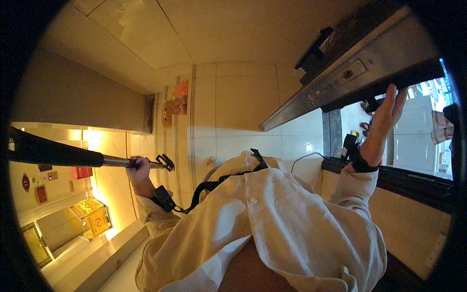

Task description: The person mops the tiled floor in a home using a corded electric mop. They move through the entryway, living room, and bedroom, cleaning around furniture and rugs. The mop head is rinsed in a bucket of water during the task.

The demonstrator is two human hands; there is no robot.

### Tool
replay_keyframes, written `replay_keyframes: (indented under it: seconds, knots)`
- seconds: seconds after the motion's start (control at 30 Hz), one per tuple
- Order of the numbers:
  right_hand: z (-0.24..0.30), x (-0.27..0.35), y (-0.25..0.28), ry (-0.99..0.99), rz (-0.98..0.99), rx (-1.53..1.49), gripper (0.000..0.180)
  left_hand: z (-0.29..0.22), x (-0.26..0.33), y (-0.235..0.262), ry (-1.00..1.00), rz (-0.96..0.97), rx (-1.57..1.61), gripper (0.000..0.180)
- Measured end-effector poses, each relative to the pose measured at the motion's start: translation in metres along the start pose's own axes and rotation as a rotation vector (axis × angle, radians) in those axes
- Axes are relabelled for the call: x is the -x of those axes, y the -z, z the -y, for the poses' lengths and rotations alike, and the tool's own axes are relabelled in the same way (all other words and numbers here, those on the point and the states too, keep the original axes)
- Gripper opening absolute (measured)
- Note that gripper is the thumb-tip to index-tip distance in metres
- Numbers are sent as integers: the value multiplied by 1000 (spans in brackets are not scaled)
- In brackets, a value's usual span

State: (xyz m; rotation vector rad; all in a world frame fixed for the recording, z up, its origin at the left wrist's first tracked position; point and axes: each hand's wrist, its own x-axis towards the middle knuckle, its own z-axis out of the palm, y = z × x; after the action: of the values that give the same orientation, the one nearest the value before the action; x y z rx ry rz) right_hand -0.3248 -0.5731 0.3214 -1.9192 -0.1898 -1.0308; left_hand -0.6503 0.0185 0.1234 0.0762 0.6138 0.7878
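Observation:
My left hand [140, 170] is closed around a metal pole [116, 161] with a thick black sleeve. A black clip-like fitting [165, 162] sits at the pole's inner end; the kind of tool is not clear. At the right, my right hand [390, 112] reaches up with its fingers stretched out against the dark edge of a door [379, 53]. The door stands ajar, with a lock plate [346, 74] in its edge and a black handle [314, 48] on its face. Black devices are strapped to both wrists.
Past the dark door frame [413, 182], a bright room holds white cabinets [413, 117] and shoes on the floor. A mat with a bear picture [168, 113] lies on the tiles. In the yellow-lit hallway at left stands a yellow box [91, 218]; a cable [304, 156] runs near the frame.

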Motion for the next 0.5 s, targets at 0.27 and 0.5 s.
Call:
replay_keyframes:
  seconds: [0.27, 0.5]
  knots:
    - [45, -20, 18, 197, 102, -43, 58, 54, 64, -89, 136, -137, 109, 20]
    - [109, -40, 25, 364, 94, -46, 53, 62, 99, -125, 70, -72, -28, 44]
